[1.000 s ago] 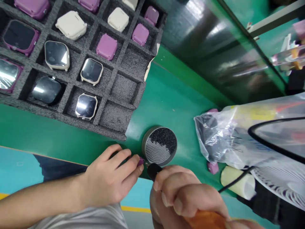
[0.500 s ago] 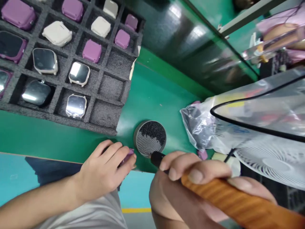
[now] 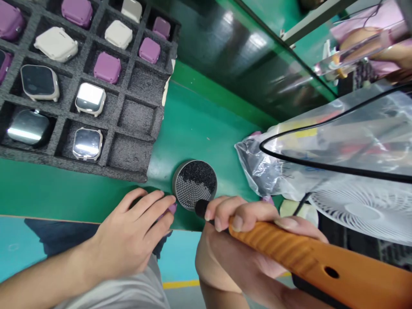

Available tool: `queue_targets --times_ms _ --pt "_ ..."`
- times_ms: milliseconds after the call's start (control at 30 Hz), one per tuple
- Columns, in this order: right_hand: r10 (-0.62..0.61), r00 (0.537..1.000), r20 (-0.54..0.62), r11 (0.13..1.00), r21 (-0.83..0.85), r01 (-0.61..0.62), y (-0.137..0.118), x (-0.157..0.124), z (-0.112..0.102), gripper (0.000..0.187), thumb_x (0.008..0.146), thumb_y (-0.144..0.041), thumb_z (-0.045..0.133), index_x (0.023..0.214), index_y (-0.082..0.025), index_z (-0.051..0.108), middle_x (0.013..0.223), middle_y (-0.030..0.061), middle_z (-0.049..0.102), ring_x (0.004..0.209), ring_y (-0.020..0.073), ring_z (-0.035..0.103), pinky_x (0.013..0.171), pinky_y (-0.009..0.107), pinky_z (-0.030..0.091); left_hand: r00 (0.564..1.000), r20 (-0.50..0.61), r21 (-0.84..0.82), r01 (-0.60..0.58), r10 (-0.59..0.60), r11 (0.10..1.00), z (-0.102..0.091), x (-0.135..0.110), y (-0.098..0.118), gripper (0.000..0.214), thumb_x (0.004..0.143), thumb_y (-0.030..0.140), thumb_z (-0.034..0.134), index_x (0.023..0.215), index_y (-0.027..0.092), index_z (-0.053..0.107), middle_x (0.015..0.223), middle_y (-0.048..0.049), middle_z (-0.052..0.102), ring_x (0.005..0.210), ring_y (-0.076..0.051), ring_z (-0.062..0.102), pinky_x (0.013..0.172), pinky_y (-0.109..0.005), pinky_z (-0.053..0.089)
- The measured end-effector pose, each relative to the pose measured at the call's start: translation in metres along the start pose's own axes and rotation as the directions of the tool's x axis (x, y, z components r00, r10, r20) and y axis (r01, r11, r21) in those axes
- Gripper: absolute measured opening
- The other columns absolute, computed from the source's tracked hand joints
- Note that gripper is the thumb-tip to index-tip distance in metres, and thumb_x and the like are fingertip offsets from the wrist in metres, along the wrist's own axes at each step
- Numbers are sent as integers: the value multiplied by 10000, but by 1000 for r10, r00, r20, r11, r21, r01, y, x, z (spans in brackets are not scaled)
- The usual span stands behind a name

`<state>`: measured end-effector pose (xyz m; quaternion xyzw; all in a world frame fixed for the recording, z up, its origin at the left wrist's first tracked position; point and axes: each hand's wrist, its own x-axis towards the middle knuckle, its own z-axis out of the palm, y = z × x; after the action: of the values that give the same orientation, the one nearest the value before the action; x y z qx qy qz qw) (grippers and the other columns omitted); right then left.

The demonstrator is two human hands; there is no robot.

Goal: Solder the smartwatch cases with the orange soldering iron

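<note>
My right hand is wrapped round an electric screwdriver with an orange grip and a black nose. The black nose lies at the near rim of a round grey dish, whose dotted face is partly covered by tiny black pieces, too small to name surely. On the green table's near edge my left hand curls over a purple watch case, of which only a sliver shows between thumb and fingers. The screwdriver's bit is hidden.
A dark foam tray with purple, white and black watch cases, such as this silver-rimmed one, lies at upper left. To the right are a clear plastic bag, a black cable and a white fan. Another person's arm shows at upper right.
The view has shifted, so the tray, dish and both hands appear further left. The screwdriver is still at the dish's near rim, with more of its orange body showing.
</note>
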<state>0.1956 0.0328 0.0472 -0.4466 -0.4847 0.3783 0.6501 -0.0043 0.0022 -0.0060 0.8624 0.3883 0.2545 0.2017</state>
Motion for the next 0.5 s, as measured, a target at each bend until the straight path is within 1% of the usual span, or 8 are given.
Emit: queue_targets --times_ms 67,167,200,267,333,367,433,500 --pt "10 1000 7 1000 -2 -10 0 0 -1 720 1048 -780 131 1222 -277 615 867 -19 609 671 154 612 582 400 546 1000 9 -24 -5 6 1000 -2 -1 -1 403 1082 165 464 1392 108 715 1531 -112 682 1368 -337 599 1143 -547 415" --pt "4 1000 8 1000 16 -4 1 1 -2 674 1052 -776 207 1223 -268 614 866 -22 602 670 148 603 576 394 538 999 -29 -19 12 -13 1000 -2 1 -1 342 1087 169 495 1310 135 752 1431 -90 739 1284 -312 632 1113 -525 431" --pt "-4 1000 14 1000 17 4 1 1 -3 646 1043 -783 271 1228 -268 614 868 -23 599 667 146 598 575 392 537 999 -44 -12 19 -20 1000 -1 2 -1 305 1091 181 524 1276 151 764 1392 -80 755 1251 -299 642 1101 -513 438" --pt "13 998 69 1000 -6 -13 -1 2 -7 596 990 -799 461 1249 -284 611 891 -18 603 693 159 611 590 401 551 998 -59 0 29 -29 1000 0 3 0 249 1095 209 578 1242 180 776 1345 -61 771 1206 -279 654 1085 -496 448" --pt "76 987 145 996 -59 -68 -3 4 -13 592 905 -782 646 1264 -313 611 927 0 616 764 200 649 619 433 579 998 -58 9 33 -32 999 1 4 1 231 1094 239 624 1266 202 773 1346 -48 769 1204 -270 656 1086 -491 450" --pt "115 978 177 991 -86 -101 -5 5 -16 599 870 -765 706 1266 -324 613 946 12 622 807 226 669 631 453 592 998 -57 10 32 -31 999 1 4 1 231 1092 254 645 1280 210 771 1347 -45 767 1208 -266 656 1089 -488 450" --pt "163 966 199 983 -114 -142 -7 5 -22 596 840 -734 759 1261 -336 619 970 28 627 874 266 690 645 482 609 998 -56 14 29 -29 999 2 4 1 235 1090 288 676 1294 219 769 1332 -44 765 1206 -257 656 1088 -480 450" --pt "169 964 206 982 -115 -147 -8 4 -25 581 841 -717 766 1264 -345 620 980 33 625 901 282 695 652 497 618 998 -59 21 29 -28 999 2 5 1 233 1088 321 692 1283 225 774 1300 -48 765 1194 -249 654 1084 -472 450"
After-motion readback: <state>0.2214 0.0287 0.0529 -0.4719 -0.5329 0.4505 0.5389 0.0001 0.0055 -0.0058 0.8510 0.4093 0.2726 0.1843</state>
